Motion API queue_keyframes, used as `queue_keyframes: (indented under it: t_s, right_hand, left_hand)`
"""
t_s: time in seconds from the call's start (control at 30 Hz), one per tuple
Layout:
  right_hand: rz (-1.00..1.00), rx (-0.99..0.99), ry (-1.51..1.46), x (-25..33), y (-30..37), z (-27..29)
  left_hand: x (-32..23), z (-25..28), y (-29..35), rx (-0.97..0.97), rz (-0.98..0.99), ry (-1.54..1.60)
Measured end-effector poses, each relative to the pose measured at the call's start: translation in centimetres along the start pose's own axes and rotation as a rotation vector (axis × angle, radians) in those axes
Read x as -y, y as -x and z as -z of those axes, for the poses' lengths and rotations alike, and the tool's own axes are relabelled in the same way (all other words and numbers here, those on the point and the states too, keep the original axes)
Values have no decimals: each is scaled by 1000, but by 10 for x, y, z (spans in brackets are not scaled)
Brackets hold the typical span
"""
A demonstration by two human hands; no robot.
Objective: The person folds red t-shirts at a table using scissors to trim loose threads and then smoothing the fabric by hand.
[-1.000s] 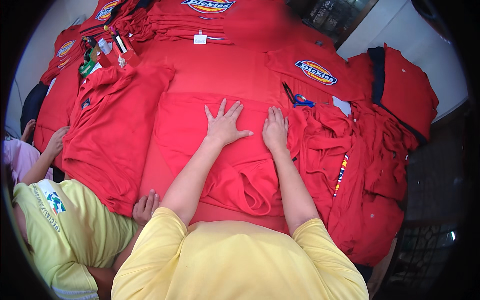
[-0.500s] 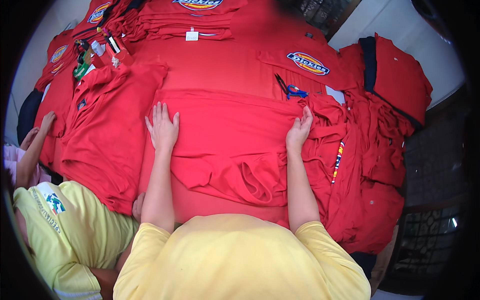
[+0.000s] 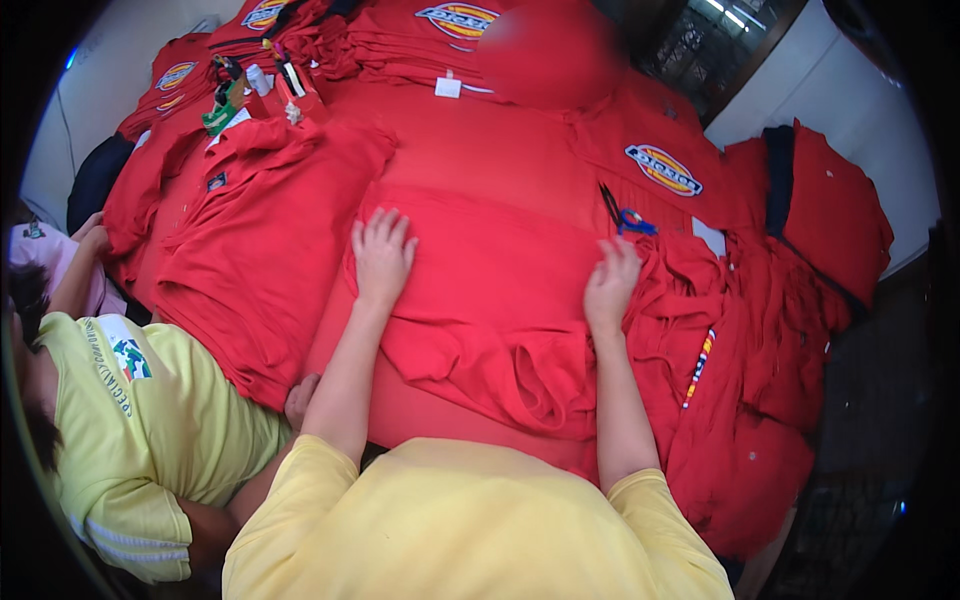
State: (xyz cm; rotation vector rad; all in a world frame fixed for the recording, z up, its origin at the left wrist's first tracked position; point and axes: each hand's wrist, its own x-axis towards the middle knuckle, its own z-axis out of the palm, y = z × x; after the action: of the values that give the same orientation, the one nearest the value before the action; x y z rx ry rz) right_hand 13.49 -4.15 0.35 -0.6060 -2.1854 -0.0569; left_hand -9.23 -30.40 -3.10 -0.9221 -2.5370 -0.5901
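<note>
A red knit garment (image 3: 480,270) lies smoothed out in front of me, its far part flat and its near part in loose folds with a looped opening. My left hand (image 3: 384,258) rests on its left side, palm down with the fingers spread. At the right edge is my right hand (image 3: 612,285), its fingers loosely bent and apart, with nothing visible in them. Just beyond the right hand lie scissors (image 3: 632,222) with blue handles and dark blades.
Red garments (image 3: 270,240) spread to my left, near a co-worker in a pale yellow shirt (image 3: 170,410) and another person's hand (image 3: 92,235). A crumpled red heap (image 3: 690,340) lies right. Folded stacks (image 3: 405,45) and a tool holder (image 3: 290,85) stand at the back.
The whole view has shifted, so the scene sits farther right and lower. My right hand has moved inward from the garment's far right corner. The left hand stays on the cloth, slightly farther in.
</note>
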Motion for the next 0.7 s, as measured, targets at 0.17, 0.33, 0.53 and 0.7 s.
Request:
queue_keyframes:
  t_s: [0.17, 0.33, 0.53, 0.7]
  right_hand:
    - [82, 414, -374, 89, -49, -59]
    - [-36, 670, -377, 171, -87, -131]
    - [77, 713, -288, 182, -94, -169]
    - [238, 594, -288, 176, -90, -182]
  left_hand:
    - [-21, -5, -2, 92, 36, 165]
    - [-29, -8, -1, 102, 30, 4]
    - [-32, -4, 2, 143, 41, 17]
    - [-32, 1, 7, 161, 50, 36]
